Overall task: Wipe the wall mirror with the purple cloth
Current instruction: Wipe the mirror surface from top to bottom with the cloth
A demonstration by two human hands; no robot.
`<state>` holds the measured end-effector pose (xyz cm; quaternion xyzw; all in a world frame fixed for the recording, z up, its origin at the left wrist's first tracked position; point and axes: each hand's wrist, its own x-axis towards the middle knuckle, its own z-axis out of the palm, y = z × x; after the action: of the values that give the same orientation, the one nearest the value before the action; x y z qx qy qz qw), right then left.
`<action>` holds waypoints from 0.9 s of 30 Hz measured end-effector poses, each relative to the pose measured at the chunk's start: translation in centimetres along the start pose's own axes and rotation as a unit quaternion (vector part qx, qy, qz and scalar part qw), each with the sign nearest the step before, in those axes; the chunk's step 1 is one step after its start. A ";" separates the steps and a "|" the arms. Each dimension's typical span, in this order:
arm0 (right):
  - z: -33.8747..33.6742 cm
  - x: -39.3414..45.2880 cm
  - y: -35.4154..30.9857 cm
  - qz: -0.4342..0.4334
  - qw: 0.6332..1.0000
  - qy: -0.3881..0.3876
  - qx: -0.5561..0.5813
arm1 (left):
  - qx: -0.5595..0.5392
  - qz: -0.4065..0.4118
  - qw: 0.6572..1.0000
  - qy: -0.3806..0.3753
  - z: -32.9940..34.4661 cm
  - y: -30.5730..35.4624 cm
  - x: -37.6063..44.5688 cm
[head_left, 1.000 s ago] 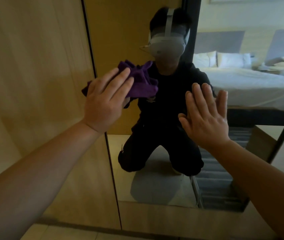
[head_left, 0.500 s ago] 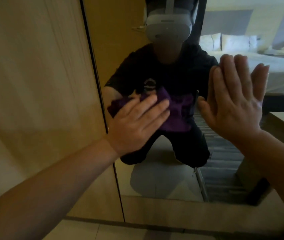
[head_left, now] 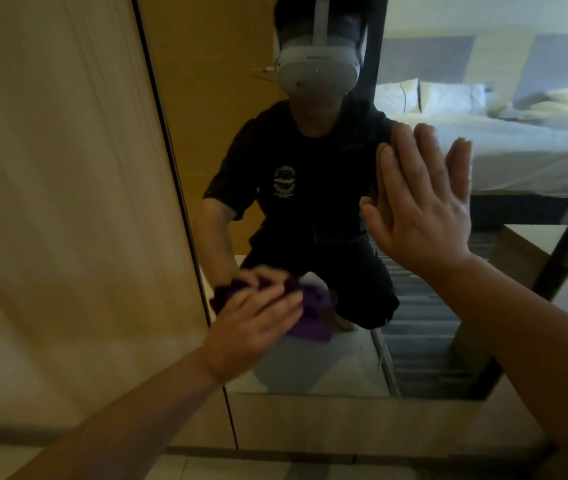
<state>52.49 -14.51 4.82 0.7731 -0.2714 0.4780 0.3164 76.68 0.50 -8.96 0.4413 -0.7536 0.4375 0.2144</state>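
Where the left hand [head_left: 254,327] meets the wall mirror [head_left: 310,368], the purple cloth [head_left: 313,317] is seen bunched beneath the fingers, pressed flat against the glass low down, just beside the mirror's left edge. No closed grip is formed on the cloth; it is held under the spread fingers and palm, and part of it is left showing to the right of the fingertips. The right hand [head_left: 421,206] is held open and upright, fingers together and extended, with nothing in it; whether its palm is touching the glass cannot be told. It is placed higher than the left hand and well apart from it. A pale wooden panel [head_left: 68,202] is shown to the left of the mirror, divided from it by a dark seam. Reflected in the glass are a kneeling person in dark clothing [head_left: 310,188] wearing a head-mounted device, and a bed [head_left: 504,147] with white linen and pillows behind. Both forearms are bare.
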 end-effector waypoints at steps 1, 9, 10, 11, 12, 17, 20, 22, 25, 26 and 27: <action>0.0 0.1 0.1 -0.002 1.000 0.005 0.000 | -0.003 -0.019 0.999 0.042 -1.3 -1.0 3.1; -1.7 -1.0 2.2 -0.005 0.999 0.033 0.035 | 0.113 -0.067 0.970 0.202 -8.0 -6.5 22.1; -1.9 -1.5 2.9 0.006 0.999 0.029 0.023 | 0.111 -0.061 0.974 0.185 -7.2 -5.8 22.1; -2.0 -2.0 3.6 0.013 0.999 0.026 0.015 | 0.110 -0.054 0.978 0.169 -6.1 -4.9 21.5; -2.0 -2.4 4.4 0.017 0.999 0.025 0.011 | 0.111 -0.045 0.980 0.161 -5.0 -3.8 20.6; -0.6 -3.9 6.9 -0.001 0.998 0.053 -0.023 | 0.116 0.009 0.982 0.146 0.1 0.5 15.9; -0.1 -4.0 7.0 -0.011 0.997 0.073 -0.024 | 0.099 0.009 0.984 0.150 1.9 1.9 14.0; -0.1 -4.1 7.1 -0.010 0.997 0.074 -0.013 | 0.092 0.031 0.988 0.123 3.4 3.3 10.9; -0.3 -4.3 7.3 -0.004 0.997 0.072 0.002 | 0.073 0.091 0.993 0.035 6.4 6.0 3.9; -0.3 -4.3 7.3 -0.004 0.997 0.071 0.002 | 0.067 0.094 0.993 0.013 7.4 6.9 1.6; -0.3 -4.3 7.2 -0.004 0.997 0.073 0.000 | 0.060 0.091 0.994 -0.005 8.3 7.5 -0.2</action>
<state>45.43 -18.45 2.66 0.7375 -0.2443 0.5318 0.3370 70.86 -4.74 -16.98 0.3857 -0.7638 0.4975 0.1427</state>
